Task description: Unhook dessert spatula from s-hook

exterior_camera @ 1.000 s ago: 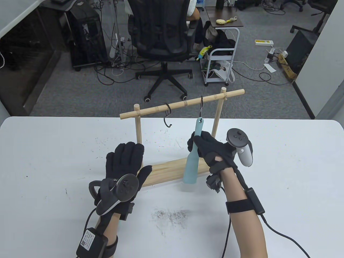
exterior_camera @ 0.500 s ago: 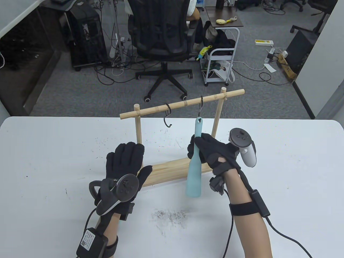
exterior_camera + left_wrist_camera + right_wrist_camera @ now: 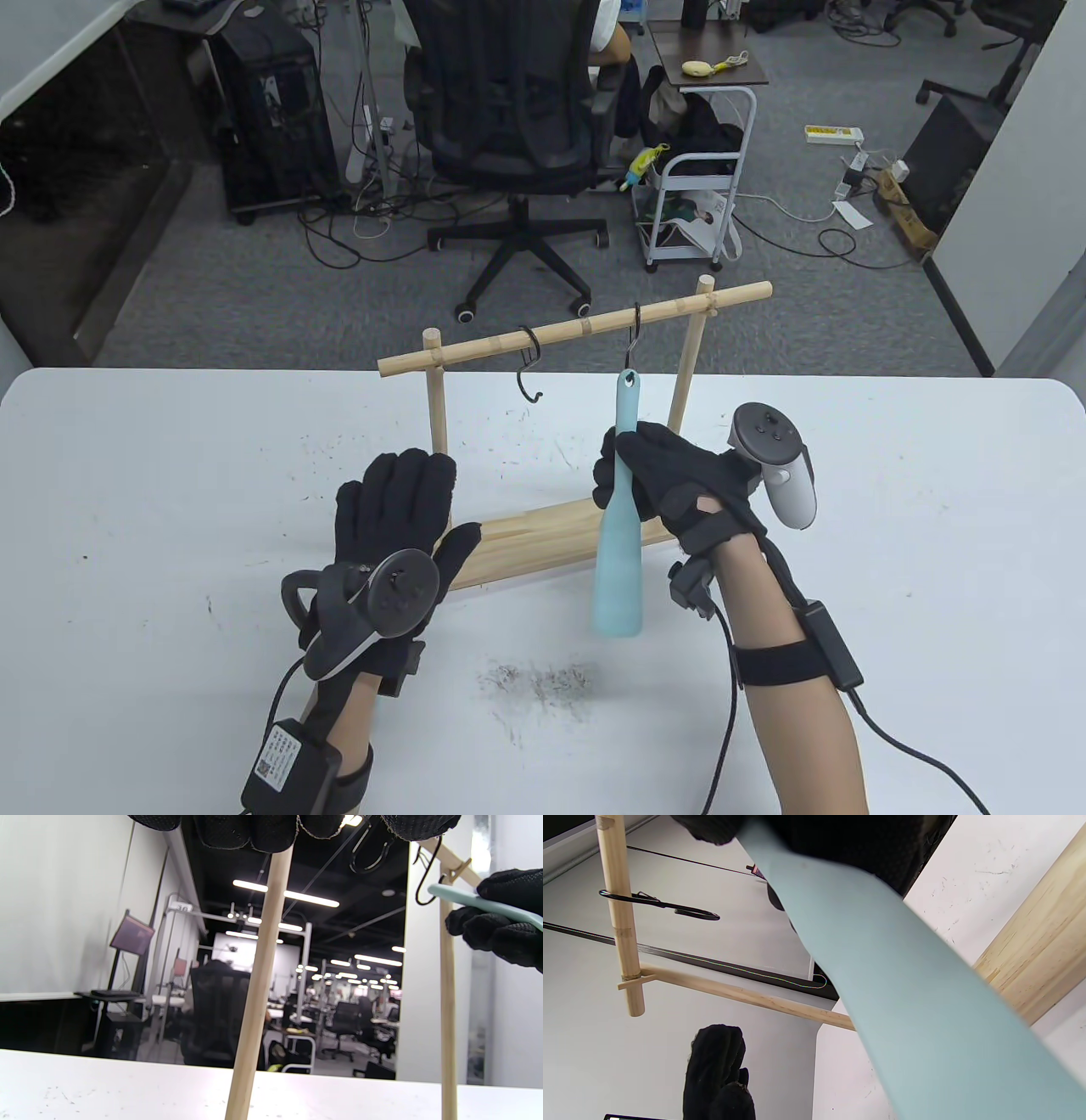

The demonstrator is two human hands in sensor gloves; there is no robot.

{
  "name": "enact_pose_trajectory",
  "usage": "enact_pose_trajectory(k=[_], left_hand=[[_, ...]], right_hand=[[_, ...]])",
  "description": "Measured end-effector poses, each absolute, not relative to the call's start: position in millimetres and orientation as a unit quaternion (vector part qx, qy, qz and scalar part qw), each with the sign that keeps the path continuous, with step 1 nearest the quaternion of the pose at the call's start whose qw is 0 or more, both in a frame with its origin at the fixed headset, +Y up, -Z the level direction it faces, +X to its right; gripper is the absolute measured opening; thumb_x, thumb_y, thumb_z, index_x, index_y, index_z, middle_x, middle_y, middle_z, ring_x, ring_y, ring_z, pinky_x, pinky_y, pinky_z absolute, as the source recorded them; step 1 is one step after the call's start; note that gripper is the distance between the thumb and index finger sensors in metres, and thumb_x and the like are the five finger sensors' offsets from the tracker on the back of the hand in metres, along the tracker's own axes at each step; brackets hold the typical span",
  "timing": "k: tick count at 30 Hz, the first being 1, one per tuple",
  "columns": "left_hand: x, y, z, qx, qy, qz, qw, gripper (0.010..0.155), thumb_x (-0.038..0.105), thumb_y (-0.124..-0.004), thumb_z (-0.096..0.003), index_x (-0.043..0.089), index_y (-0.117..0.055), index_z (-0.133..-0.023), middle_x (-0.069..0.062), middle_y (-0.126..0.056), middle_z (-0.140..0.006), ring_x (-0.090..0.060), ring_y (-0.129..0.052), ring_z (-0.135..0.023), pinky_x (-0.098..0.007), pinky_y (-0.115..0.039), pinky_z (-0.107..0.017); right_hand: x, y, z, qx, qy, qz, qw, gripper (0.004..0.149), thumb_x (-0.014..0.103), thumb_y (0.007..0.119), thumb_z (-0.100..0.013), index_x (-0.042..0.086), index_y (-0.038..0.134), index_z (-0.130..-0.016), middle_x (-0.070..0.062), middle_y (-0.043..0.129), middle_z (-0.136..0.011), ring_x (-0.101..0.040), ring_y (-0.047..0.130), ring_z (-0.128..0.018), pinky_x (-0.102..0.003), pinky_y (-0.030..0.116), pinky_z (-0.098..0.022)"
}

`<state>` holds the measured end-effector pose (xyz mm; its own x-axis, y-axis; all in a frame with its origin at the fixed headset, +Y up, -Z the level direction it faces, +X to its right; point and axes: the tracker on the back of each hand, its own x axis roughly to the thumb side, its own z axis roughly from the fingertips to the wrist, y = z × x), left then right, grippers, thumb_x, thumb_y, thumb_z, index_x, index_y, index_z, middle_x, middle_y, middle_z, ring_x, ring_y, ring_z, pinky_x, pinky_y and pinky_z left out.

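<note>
A light-blue dessert spatula [image 3: 617, 543] hangs handle-up below a black S-hook [image 3: 634, 333] on the wooden rack's top rod [image 3: 577, 327]. Its hole end is at the hook's lower curve; in the left wrist view the spatula [image 3: 462, 901] tip touches the hook [image 3: 424, 887]. My right hand [image 3: 618, 475] grips the handle and holds the blade tilted toward me, above the table. The blade fills the right wrist view [image 3: 903, 1005]. My left hand [image 3: 394, 501] rests flat, fingers spread, on the rack's wooden base [image 3: 534, 535] by the left post [image 3: 439, 407].
A second, empty S-hook [image 3: 530, 367] hangs on the rod to the left. The right post [image 3: 685, 365] stands just behind my right hand. The white table [image 3: 891, 526] has scuff marks near the front. An office chair and a cart stand beyond the far edge.
My right hand has moved slightly right and toward me, swinging the spatula's blade nearer and lower in the view. The handle top stays at the hook. My left hand has not moved.
</note>
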<state>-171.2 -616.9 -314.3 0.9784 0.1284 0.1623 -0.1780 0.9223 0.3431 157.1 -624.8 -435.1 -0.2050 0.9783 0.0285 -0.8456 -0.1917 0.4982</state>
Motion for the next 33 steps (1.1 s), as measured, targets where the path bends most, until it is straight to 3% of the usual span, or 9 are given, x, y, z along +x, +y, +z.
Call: enact_pose_trajectory(k=[19,33], left_hand=[[-171.0,-616.0,-313.9,0.181,-0.071,0.078,0.978,0.077,0.069,-0.06,-0.0551,0.037,-0.041,-0.123,-0.001,-0.05,-0.131,-0.034,-0.051,-0.122,-0.063,-0.049,-0.087],[-171.4,-615.4,-312.8,0.185,-0.072,0.081,0.977,0.077,0.069,-0.06,-0.0549,0.037,-0.042,-0.122,0.0,-0.051,-0.13,-0.034,-0.052,-0.122,-0.063,-0.05,-0.087]], right_hand=[[158.9,-607.4,-427.6,0.186,0.167,0.754,0.607,0.054,0.045,0.074,-0.054,0.01,0.075,-0.095,-0.013,0.096,-0.075,-0.028,0.108,-0.052,-0.041,0.091,-0.033],[212.6,-597.1,-402.5,0.141,0.111,0.814,0.553,0.055,0.045,0.073,-0.054,0.012,0.072,-0.098,-0.011,0.094,-0.078,-0.03,0.104,-0.056,-0.045,0.086,-0.039]])
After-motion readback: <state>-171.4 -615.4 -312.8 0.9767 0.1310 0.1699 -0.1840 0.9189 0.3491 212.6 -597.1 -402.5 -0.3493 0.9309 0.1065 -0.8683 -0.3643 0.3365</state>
